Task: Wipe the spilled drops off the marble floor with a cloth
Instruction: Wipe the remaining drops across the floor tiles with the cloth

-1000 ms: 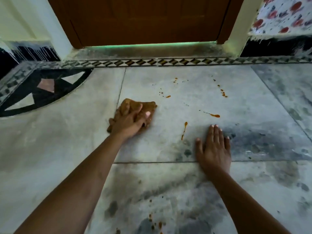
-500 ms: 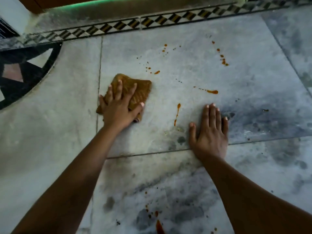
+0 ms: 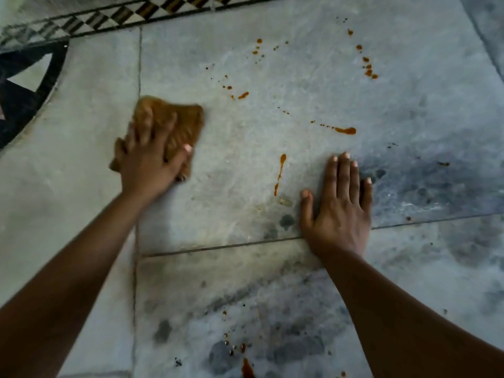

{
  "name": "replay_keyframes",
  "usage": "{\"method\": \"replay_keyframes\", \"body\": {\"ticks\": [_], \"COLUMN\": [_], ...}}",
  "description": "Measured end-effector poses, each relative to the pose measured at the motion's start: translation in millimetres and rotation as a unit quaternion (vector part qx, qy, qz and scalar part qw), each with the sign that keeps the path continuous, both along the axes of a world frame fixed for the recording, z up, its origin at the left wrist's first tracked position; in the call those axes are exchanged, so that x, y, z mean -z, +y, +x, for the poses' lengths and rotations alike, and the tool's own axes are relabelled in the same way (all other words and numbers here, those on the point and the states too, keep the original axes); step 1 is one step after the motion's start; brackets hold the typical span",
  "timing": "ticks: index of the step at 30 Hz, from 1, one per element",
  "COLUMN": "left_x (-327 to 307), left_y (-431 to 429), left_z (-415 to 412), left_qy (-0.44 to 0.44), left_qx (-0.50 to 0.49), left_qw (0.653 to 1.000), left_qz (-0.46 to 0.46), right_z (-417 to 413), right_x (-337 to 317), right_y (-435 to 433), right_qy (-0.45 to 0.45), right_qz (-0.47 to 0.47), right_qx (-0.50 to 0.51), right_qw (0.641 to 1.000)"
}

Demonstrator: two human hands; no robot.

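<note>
Pressing cloth (image 3: 185, 124), long axis diagonal toward drops (image 3: 242, 95), left grip (image 3: 148, 165) spread flat; right grip (image 3: 338, 205) flat on floor (image 3: 300, 77).

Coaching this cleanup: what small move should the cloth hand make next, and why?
Probably slide the left hand and the cloth it presses right and slightly away, onto the short orange smear: the nearest drops, unwiped, while the right hand rests flat on the floor.
</note>
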State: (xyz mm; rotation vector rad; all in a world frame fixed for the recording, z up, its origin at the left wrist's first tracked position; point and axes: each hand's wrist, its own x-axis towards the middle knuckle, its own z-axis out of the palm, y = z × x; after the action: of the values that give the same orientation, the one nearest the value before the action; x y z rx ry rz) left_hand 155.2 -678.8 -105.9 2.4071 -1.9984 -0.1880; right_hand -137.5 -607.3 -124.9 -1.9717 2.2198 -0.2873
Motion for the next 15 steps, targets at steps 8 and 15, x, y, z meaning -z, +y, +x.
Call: {"method": "replay_keyframes", "body": {"ticks": [8,15], "left_x": [0.2,-2.7], "left_y": [-99.2,-58.2], "left_z": [-69.1,-31.7], "left_qy": [0.034,-0.063], "left_qx": [0.014,0.014], "left_qw": [0.999,0.998], "left_qz": [0.011,-0.007], "right_z": [0.5,0.7], "right_x": [0.4,0.7], "right_y": [0.7,0.0], "right_qy": [0.007,0.008], "right_qz": [-0.01,-0.013], "right_qx": [-0.001,0.003], "right_qw": [1.0,1.0]}}
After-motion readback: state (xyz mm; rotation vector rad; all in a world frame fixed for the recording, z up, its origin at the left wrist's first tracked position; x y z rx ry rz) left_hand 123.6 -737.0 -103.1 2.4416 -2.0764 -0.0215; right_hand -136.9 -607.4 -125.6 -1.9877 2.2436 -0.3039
